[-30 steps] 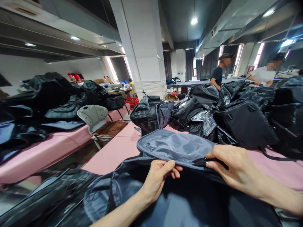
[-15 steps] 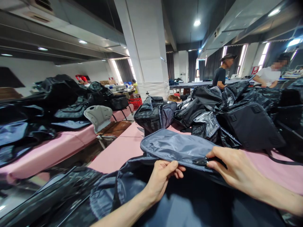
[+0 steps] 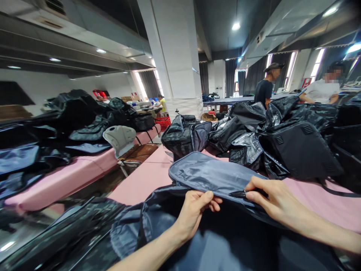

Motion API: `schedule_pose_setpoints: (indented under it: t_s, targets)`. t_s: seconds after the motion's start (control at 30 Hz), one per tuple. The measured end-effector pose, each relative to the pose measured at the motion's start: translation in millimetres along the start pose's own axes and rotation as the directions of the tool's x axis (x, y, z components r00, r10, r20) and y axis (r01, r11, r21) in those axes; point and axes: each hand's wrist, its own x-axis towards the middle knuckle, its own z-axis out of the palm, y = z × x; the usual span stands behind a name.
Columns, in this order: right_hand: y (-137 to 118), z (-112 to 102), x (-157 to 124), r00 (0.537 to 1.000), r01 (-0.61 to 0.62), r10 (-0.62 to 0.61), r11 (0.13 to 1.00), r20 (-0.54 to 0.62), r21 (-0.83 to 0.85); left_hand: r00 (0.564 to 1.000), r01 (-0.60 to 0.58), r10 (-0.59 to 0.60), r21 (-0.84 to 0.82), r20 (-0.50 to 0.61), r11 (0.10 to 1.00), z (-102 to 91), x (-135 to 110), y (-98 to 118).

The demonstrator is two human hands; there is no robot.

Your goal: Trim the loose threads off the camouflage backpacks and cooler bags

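**BAG FLAP HELD IN BOTH HANDS, NEAR SIDE OF PILLAR**

Took as landmark the white pillar (image 3: 177, 56) at centre of hall.

Found on near side of pillar, closest to camera, a dark bag (image 3: 225, 241). Lies open across the edge of a pink table (image 3: 141, 180). Shows a grey-lined flap (image 3: 208, 173), lifted off the opening and tilted back toward pillar.

Holds front edge of flap with left hand (image 3: 196, 209), straight below pillar in view. Grip closed on the fabric, thumb on top, fingers curled beneath.

Pinches a black zip pull (image 3: 238, 194) on the same flap edge with right hand (image 3: 275, 201), near side of pillar and to its right. Grip narrow, fingertips only. Could not confirm contact between pull tip and left fingers, though close.

Noted at foot of pillar a second bag (image 3: 183, 137), upright, grey lining showing. Noted right of pillar a pile (image 3: 282, 146) of black bags on the same table, some in glossy wrap.

Noted left of pillar a second table (image 3: 70, 177), also pink, loaded with dark bags. Between the two tables, a grey chair back (image 3: 120, 138). Just left of pillar base, a red crate (image 3: 163, 122).

Observed beyond pillar, to its right, a dark-topped person (image 3: 265, 90) and a white-topped person (image 3: 321, 90) at a far table. Could not make out their hands.
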Motion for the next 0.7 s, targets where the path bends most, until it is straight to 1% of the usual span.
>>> schedule_pose_setpoints:
  t_s: [0.13, 0.3, 0.37, 0.4, 0.47, 0.53, 0.6, 0.7]
  targets:
    - [-1, 0, 1, 0.998, -0.049, 0.046, 0.997, 0.047, 0.059, 1.0, 0.001, -0.001, 0.001, -0.002, 1.0, -0.5, -1, -2]
    - [3, 0, -1, 0.997, -0.063, 0.059, 0.993, 0.048, 0.095, 1.0, 0.003, -0.003, 0.007, -0.01, 1.0, -1.4, -1, -3]
    - [4, -1, 1, 0.998, -0.052, 0.05, 0.992, 0.028, 0.115, 1.0, 0.008, -0.008, 0.009, -0.006, 1.0, -1.1, -1, -2]
    - [5, -2, 3, 1.0, -0.022, 0.022, 0.993, 0.001, 0.112, 1.0, 0.01, -0.01, 0.009, -0.001, 1.0, -0.8, -1, -2]
    - [5, -2, 9, 0.992, 0.097, -0.093, 0.994, -0.08, 0.054, 1.0, 0.01, -0.011, 0.014, 0.007, 1.0, -0.2, -1, -1]
    - [3, 0, 18, 0.962, 0.229, -0.235, 0.972, -0.142, -0.057, 1.0, 0.005, -0.005, 0.027, 0.008, 1.0, 0.2, -2, -1]
    - [1, 2, 26, 0.931, 0.31, -0.332, 0.938, -0.151, -0.152, 1.0, -0.003, 0.003, 0.042, 0.002, 0.999, 0.3, -2, 0]
    - [-3, 5, 34, 0.917, 0.346, -0.376, 0.916, -0.135, -0.203, 1.0, -0.007, 0.007, 0.059, 0.006, 0.998, -0.5, -3, 1]
